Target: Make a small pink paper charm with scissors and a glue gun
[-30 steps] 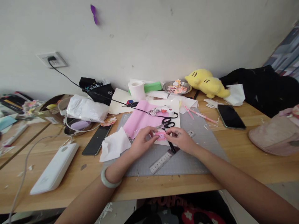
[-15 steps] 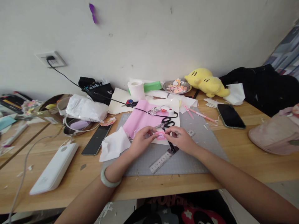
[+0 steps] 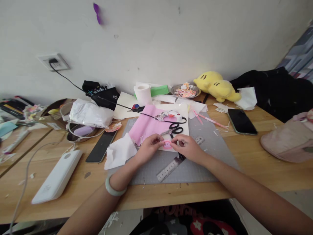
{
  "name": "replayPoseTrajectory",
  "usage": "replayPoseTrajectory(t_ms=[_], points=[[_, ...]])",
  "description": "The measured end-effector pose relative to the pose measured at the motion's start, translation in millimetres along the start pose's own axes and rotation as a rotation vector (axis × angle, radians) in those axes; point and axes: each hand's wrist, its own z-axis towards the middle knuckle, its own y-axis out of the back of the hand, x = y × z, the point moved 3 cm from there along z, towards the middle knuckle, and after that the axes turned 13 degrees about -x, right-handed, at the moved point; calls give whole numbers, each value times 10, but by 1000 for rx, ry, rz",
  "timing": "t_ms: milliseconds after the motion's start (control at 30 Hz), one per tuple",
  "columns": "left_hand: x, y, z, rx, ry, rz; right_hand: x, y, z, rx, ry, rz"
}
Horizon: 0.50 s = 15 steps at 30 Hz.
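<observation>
Between my hands is a small pink paper cutout [image 3: 167, 144] with dark marks on it. My left hand [image 3: 150, 146] pinches its left edge, and my right hand [image 3: 187, 147] pinches the right edge. Just beyond them, black-handled scissors [image 3: 176, 128] lie on white paper. Pink paper [image 3: 144, 125] is spread behind my left hand, with a glue gun [image 3: 171, 115] on top. A metal ruler [image 3: 168, 169] rests on the grey cutting mat [image 3: 207, 166] below my hands, partly covered by a dark tool near my right hand.
Left of the mat are a crumpled tissue [image 3: 119, 151], a phone [image 3: 101, 147] and a white power bank [image 3: 57, 178]. A black cord [image 3: 80, 88] runs from the wall socket across the desk. At the back stand a paper roll [image 3: 143, 94], a dish of cutouts [image 3: 186, 90] and yellow plush toys [image 3: 217, 86].
The pink cutout and both hands have shifted very slightly, with the cutout a little lower and tilted differently. Both hands keep their pinch. Everything else on the desk stays in place.
</observation>
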Motion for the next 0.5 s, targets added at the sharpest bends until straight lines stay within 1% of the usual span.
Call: replayPoseTrajectory(t_ms=[100,233,500], points=[[28,-3,12,23,43,-74,-17,-4,2,11,-19,-3],[47,10,20,18,73,-184,-12,-1,3,22,-43,-6],[49,-10,10,-72,101,-386,14,-6,0,44,-115,-4]])
